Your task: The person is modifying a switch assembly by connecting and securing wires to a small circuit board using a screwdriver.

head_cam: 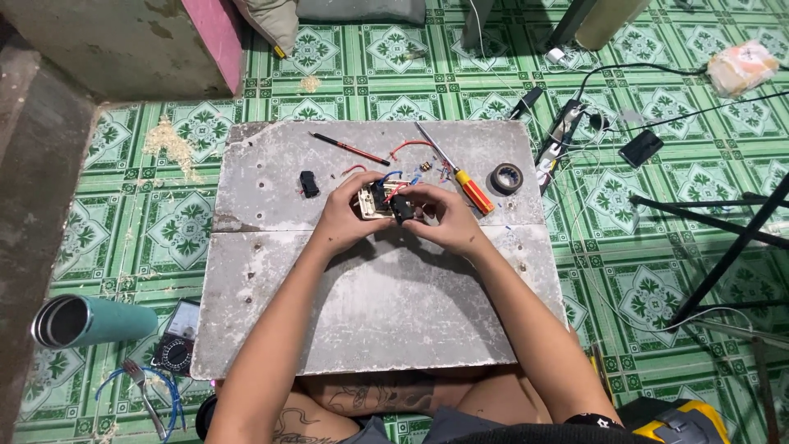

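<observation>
Gripping a switch plate [376,205] — left hand [345,215], right hand [441,218], fingers curled closed.

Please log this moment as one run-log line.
left hand: holds switch plate | right hand: presses black part | screwdriver: on board

1. We see a cream switch plate [371,205] held just above the grey board, tilted, its back facing up.
2. A black module [402,209] sits against its right end.
3. Red and blue wires [393,186] loop up from its back.
</observation>
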